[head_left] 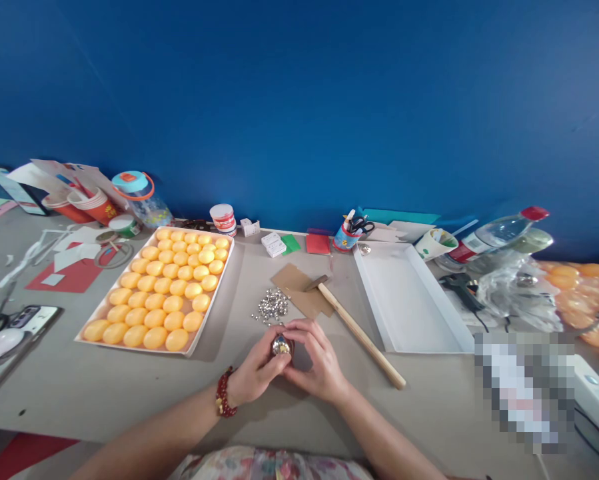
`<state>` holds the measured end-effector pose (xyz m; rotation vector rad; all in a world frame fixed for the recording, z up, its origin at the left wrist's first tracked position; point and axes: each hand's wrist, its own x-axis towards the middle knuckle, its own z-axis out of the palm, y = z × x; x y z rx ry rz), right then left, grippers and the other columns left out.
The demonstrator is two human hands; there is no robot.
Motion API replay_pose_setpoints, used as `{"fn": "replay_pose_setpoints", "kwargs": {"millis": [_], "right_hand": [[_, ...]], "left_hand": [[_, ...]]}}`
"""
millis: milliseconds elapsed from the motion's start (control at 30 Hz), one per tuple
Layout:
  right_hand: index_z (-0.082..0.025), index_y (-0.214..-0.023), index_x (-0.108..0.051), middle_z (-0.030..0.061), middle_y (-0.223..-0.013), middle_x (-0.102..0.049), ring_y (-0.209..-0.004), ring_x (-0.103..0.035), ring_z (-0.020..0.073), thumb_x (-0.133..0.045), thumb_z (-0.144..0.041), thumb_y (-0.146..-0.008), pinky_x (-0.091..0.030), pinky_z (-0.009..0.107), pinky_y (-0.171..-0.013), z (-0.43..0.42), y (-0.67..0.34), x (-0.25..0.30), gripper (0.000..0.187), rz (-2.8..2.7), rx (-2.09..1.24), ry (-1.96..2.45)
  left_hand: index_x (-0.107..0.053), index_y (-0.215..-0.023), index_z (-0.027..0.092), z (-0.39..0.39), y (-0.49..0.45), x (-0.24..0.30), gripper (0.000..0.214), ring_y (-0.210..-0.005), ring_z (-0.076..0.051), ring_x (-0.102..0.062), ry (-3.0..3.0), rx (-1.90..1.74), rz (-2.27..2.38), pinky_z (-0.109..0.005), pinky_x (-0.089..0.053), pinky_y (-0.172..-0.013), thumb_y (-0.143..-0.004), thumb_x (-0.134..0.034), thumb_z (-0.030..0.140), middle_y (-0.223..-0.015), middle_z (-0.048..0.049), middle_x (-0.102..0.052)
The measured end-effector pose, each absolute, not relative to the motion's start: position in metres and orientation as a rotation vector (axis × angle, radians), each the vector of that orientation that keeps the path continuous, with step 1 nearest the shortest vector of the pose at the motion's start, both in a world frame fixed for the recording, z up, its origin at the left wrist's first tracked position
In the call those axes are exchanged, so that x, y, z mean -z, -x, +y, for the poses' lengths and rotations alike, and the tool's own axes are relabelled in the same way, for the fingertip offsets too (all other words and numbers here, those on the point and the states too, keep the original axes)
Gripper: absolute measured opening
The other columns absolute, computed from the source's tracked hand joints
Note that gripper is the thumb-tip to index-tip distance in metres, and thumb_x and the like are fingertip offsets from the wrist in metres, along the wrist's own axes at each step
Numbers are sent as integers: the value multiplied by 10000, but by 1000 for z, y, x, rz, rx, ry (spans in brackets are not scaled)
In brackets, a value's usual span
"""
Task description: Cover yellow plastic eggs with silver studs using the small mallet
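Observation:
Between my two hands, close to the table's front edge, is a small round shiny metal piece (282, 345); its exact kind I cannot make out. My left hand (259, 368) is closed on it, thumb and fingers gripping its side. My right hand (319, 363) curves around the other side, fingertips pressed against the piece and partly hiding it. Just beyond the fingers lies a pile of tiny silvery metal pieces (272, 305). A hammer (362, 330) with a wooden handle rests to the right, its head on a sheet of brown card (294, 283).
A white-rimmed tray (232, 250) of orange balls stands to the left, and a white tray (404, 300) to the right. Scissors (364, 225) poke from a blue cup at the back. Farther right are a glue gun (462, 288), a plastic bottle (499, 232) and a power strip (596, 393).

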<state>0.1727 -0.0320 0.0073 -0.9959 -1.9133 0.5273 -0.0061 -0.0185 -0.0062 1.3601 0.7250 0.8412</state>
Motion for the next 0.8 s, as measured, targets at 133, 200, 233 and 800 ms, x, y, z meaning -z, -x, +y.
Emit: {"fn": "replay_pose_setpoints", "kwargs": {"millis": [133, 200, 233, 800], "right_hand": [[-237, -1210, -560, 96, -1122, -657, -1030, -641, 234, -493, -325, -968, -530, 374, -878, -23, -187, -15, 266, -1781, -786, 1117], [-235, -1084, -602, 64, -993, -688, -903, -668, 202, -485, -277, -974, -535, 321, -795, -10, -192, -15, 166, -1755, -742, 1302], [-234, -1042, -614, 54, -953, -696, -868, -670, 197, -497, -262, -966, -530, 306, -766, -2, -193, -14, 142, -1796, -692, 1382], [-205, -836, -647, 50, -857, -665, -778, -600, 189, -534, -173, -910, -426, 278, -697, 56, -180, 3, 139, -2066, -425, 1594]], "left_hand": [[-490, -1216, 195, -18, 5, 6, 285, -752, -151, -563, -1221, -834, 599, -301, -477, -714, -966, -514, 330, -859, -21, -546], [-474, -1205, 203, -17, 4, 6, 278, -724, -132, -570, -1169, -858, 575, -290, -476, -693, -966, -518, 337, -872, -16, -539], [-468, -1202, 209, -16, 4, 6, 282, -710, -119, -570, -1155, -868, 578, -280, -474, -681, -959, -533, 335, -896, -17, -541], [-542, -1143, 217, -11, 4, 3, 368, -744, -88, -541, -1084, -945, 625, -259, -537, -700, -827, -724, 268, -1160, -67, -545]]}}
